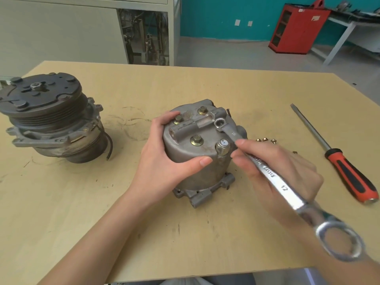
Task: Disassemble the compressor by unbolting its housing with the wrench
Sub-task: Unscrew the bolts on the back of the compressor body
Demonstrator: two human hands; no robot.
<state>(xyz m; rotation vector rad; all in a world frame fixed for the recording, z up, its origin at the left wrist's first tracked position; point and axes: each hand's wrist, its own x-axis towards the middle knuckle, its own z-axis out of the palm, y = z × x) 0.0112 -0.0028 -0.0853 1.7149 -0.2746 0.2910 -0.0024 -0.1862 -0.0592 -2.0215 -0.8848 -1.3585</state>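
1. At mid-table the housing (195,157) is stood on end, cap upward, and is gripped round its side by the left hand (164,159), thumb across the front, fingers hooked over the far rim.
2. The wrench (273,177) is pinched by its shank in the right hand (287,173). Its small ring is laid at the cap's right edge, and the big ring trails toward the camera.
3. Whether a bolt head is caught in that small ring cannot be told, as the ring looks hollow.
4. Three bolts (196,139) are seen seated in the cap, and loose bolts (265,140) are lying on the table (185,79) just right of the housing. The unbolting is judged partly done.
5. Next, the ring must be dropped square over a seated head and swung anticlockwise while the housing is braced. If it is seated crooked, a slip and a rounded head are risked.
6. The pulley half (49,118) is left well off to the left, and the screwdriver (337,159) lies to the right, untouched.
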